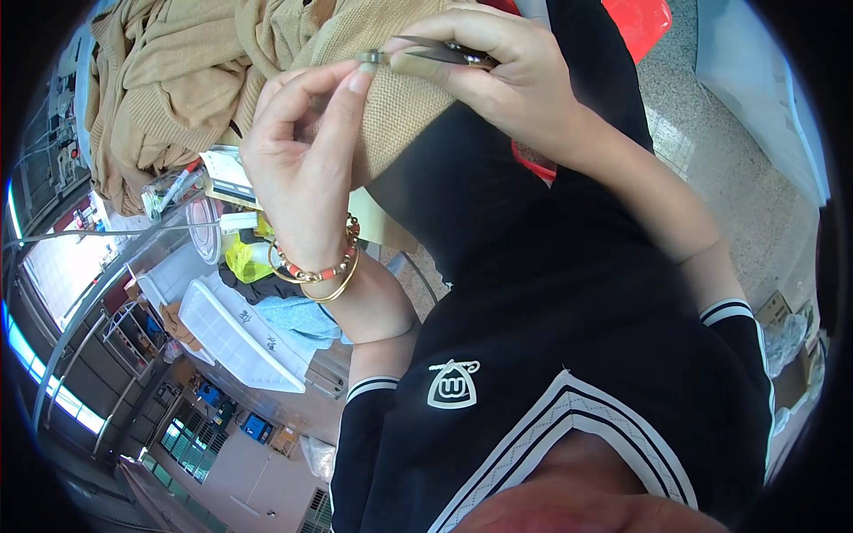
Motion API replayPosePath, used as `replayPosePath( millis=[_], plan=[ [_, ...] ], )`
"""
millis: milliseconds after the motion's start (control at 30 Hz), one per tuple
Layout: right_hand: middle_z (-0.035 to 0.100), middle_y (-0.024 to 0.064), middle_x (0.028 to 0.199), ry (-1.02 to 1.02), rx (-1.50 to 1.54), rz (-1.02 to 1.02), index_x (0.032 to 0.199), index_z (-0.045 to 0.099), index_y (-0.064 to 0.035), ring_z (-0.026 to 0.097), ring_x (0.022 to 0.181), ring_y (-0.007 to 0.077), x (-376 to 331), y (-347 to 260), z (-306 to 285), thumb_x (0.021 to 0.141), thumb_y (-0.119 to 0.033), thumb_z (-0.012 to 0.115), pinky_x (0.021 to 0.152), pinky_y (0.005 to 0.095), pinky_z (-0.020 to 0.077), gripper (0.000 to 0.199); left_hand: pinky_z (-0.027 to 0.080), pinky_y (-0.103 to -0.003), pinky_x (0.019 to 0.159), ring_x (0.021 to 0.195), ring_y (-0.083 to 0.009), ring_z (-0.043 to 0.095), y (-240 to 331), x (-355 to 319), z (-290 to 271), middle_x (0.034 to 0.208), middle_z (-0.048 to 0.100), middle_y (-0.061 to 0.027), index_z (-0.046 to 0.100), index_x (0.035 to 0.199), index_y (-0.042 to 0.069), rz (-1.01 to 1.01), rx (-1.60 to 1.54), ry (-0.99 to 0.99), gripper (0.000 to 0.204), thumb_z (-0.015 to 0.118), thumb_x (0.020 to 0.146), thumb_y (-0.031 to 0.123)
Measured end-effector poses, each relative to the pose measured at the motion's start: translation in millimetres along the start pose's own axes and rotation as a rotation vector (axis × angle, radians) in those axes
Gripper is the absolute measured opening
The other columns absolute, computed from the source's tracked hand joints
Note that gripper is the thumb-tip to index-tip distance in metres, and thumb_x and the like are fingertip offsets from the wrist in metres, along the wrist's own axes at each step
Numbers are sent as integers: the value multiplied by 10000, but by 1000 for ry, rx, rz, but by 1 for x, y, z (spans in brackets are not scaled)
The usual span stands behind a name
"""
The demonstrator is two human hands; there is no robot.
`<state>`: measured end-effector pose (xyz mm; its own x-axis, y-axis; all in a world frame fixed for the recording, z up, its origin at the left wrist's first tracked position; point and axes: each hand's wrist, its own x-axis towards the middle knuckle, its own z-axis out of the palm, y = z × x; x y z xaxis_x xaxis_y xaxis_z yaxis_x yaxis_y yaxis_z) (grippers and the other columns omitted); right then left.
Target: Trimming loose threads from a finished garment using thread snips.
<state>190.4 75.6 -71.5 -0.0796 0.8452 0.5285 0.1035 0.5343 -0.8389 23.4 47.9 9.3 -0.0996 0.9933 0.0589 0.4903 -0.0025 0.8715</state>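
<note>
My left hand (306, 147) is closed in a pinch, thumb against forefinger, on a small shiny grey-green piece (370, 57) whose exact kind I cannot make out. Close beside it, my right hand (511, 67) is wrapped round dark thread snips (449, 55), their narrow blades pointing left. The right thumb and forefinger tips meet near the small piece; whether they also pinch a thread is too small to tell. Under both hands lies tan knitted fabric (404, 115), spread over my lap and the table edge.
More tan knitwear (169, 89) is heaped at the far left. Below it are a pen pouch (169, 191), a yellow plastic bag (247, 262), a light blue cloth (298, 320) and a white plastic bin (235, 333). A red stool (640, 27) stands at the far right.
</note>
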Motion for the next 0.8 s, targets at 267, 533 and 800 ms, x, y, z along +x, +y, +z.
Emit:
replayPosePath(
  millis=[267, 533, 800],
  plan=[
    [619, 72, 679, -1, 2, 62, 970, 716, -68, 574, 561, 151, 1, -1, 0, 750, -49, 719, 531, 252, 445, 221, 348, -174, 566, 639, -27, 444, -9, 3, 5, 860, 564, -4, 691, 916, -12, 230, 122, 27, 84, 699, 862, 53],
    [614, 74, 679, -53, 88, 249, 902, 713, -30, 591, 591, 165, 6, -10, -3, 759, -72, 691, 541, 262, 466, 151, 432, -228, 616, 697, -116, 527, -20, 12, 11, 879, 570, -62, 616, 911, -21, 425, 152, 34, 64, 622, 911, 42],
    [640, 86, 896, -170, -183, 28, 1091, 624, -58, 631, 784, 215, 31, -56, -32, 846, -142, 686, 825, 355, 434, 266, 450, -249, 585, 647, -126, 555, -18, 6, 14, 833, 585, -72, 601, 924, -16, 328, 191, 82, 68, 594, 927, 52]
  ],
)
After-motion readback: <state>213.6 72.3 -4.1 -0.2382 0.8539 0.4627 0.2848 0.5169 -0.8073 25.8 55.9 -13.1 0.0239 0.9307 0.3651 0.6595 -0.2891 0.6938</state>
